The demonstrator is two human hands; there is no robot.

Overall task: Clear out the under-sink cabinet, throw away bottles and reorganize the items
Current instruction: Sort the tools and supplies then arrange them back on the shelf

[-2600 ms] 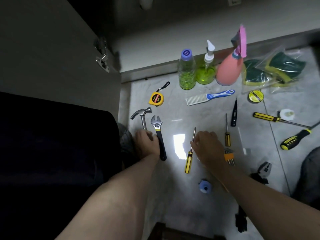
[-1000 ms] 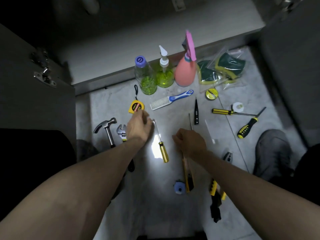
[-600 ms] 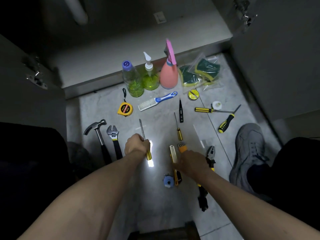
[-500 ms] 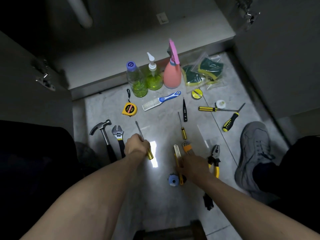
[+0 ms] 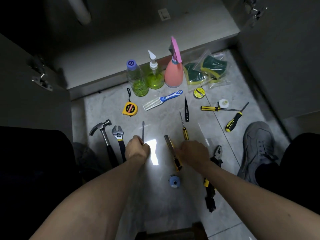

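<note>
Bottles, the things to be thrown away, stand farthest off in a row along the floor's far edge, against the cabinet's base, while the nearer floor holds tools laid out in loose ranks. Nearest of all lies a small blue round piece [image 5: 174, 182], and just beyond it both hands work side by side. The left hand [image 5: 137, 149] has its fingers curled round the handle of a screwdriver [image 5: 143, 131] whose shaft points away toward the cabinet; a wrench [image 5: 119, 141] and a hammer [image 5: 103, 134] lie just beside it toward the floor's left edge. The right hand [image 5: 194, 152] rests fingers-down beside a yellow utility knife [image 5: 173, 153]; whether those fingers grip anything I cannot tell, since the back of the hand hides them. Pliers [image 5: 218, 155] lie just to its right. Farther on come a small screwdriver [image 5: 183, 129], a tape measure [image 5: 129, 109] and a comb [image 5: 161, 100]. At the back stand a clear green bottle [image 5: 137, 80], a pump bottle [image 5: 154, 75] and a pink spray bottle [image 5: 173, 71], with bagged sponges [image 5: 206, 71] toward the far right corner. The step in hand looks like sorting: aligning tools in parallel before anything returns to the emptied cabinet. The next move likely calls for setting the screwdriver down straight beside the wrench, then squaring the knife to match.
</note>
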